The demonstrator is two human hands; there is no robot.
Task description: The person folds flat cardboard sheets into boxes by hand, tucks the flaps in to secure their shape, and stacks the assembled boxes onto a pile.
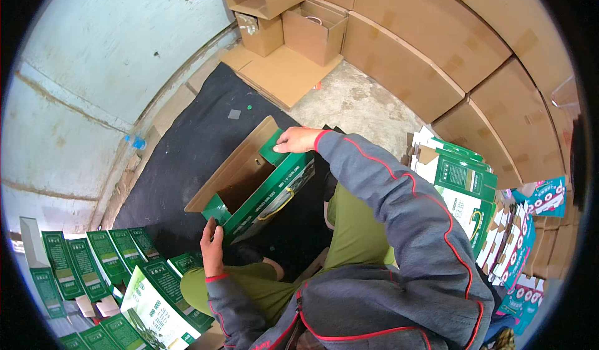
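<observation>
A green printed cardboard box [268, 201] is held tilted between my hands above a dark mat, its brown inside showing through the open top. One long brown flap [232, 166] stands out along its far side, and small green end flaps are folded at both ends. My left hand [213, 247] grips the near left corner, thumb and fingers at the edge. At the opposite end my right hand [297, 140] is closed on the green end flap [271, 149]. Part of the box's underside is hidden.
Several green cartons [113, 262] stand at lower left, with a white-and-green one [159, 309] among them. Flattened green boxes [462, 178] are stacked at right. Large brown cartons [430, 35] line the far right. The black mat [168, 163] lies beside a pale wall [112, 50].
</observation>
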